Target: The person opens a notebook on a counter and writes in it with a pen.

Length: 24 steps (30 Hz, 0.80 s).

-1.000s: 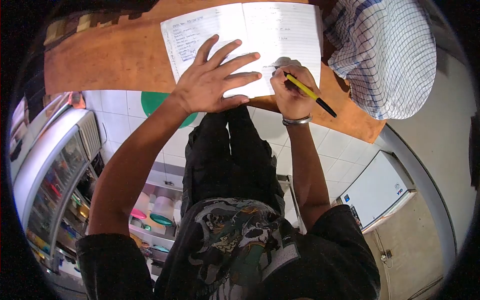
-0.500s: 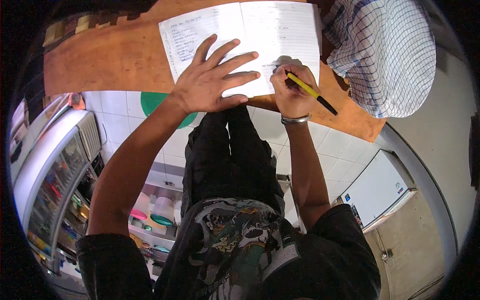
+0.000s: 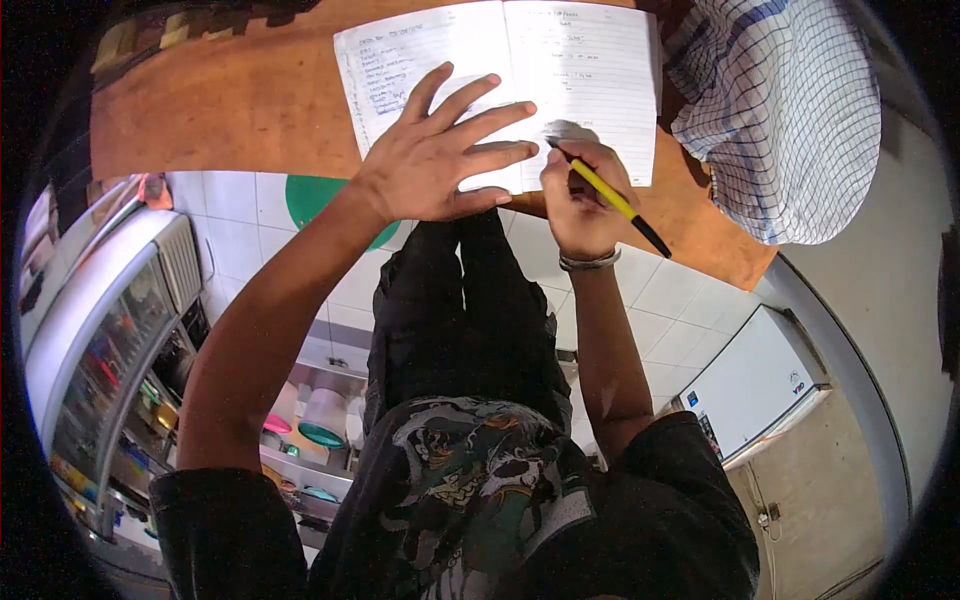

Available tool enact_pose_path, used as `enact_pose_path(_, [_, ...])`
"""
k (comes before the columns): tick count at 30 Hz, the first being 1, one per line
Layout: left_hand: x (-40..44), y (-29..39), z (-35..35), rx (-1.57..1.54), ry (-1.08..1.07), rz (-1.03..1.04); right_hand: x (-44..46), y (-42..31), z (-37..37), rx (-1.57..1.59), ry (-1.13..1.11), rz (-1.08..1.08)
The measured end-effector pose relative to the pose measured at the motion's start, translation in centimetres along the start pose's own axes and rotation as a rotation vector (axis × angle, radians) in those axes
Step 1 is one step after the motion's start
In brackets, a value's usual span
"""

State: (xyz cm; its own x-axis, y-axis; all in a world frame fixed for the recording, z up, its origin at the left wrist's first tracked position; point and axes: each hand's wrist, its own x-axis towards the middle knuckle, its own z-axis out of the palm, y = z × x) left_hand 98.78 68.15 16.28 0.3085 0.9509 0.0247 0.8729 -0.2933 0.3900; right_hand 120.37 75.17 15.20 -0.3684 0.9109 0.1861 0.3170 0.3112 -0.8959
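Note:
An open lined notebook (image 3: 615, 90) lies on the wooden table, with handwriting on both pages. My left hand (image 3: 430, 160) rests flat across the lower left page, its fingers spread toward the right page. A yellow pen (image 3: 606, 188) with a black end is gripped in my right hand (image 3: 588, 205), its tip close to the right page. Whether the tip touches the paper I cannot tell. A metal bracelet (image 3: 590, 262) circles my right wrist.
The wooden table (image 3: 220, 110) curves across the top of the view. A checkered cloth (image 3: 785, 120) bulges at its right end. Below are a green round thing (image 3: 310, 200), a display case (image 3: 110, 370), a drawer of containers (image 3: 322, 420) and a white fridge-like box (image 3: 755, 380).
The notebook and my left hand appear shifted slightly right in the view. My right hand has tilted, so the pen tip shows more clearly, and its fingers look less curled.

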Motion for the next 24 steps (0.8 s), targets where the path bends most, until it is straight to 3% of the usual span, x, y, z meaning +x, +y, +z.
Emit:
enact_pose_path(3, [0.1, -0.1, -0.1, -0.028, -0.006, 0.008, 0.6, 1.6, -1.0, -0.066, 0.041, 0.009])
enact_pose_path(4, [0.1, 0.0, -0.1, -0.034, -0.011, 0.006, 0.6, 2.1, -1.2, 0.029, 0.096, 0.143])
enact_pose_path(6, [0.0, 0.0, 0.1, -0.005, -0.008, 0.0, 0.8, 2.6, -1.5, 0.117, 0.106, 0.17])
enact_pose_path(13, [0.1, 0.0, 0.2, 0.025, -0.003, -0.006, 0.8, 2.4, -1.5, 0.05, 0.075, 0.125])
enact_pose_path(16, [0.0, -0.1, -0.1, -0.022, -0.015, 0.003, 1.1, 0.9, -1.3, -0.062, 0.029, -0.017])
enact_pose_path(18, [0.0, -0.1, -0.1, -0.009, -0.029, 0.001, 0.6, -0.2, -0.5, 0.035, -0.051, 0.056])
enact_pose_path(24, [0.0, -0.2, 0.1, 0.004, 0.02, 0.005, -0.8, 1.8, 1.3, 0.182, -0.049, 0.01])
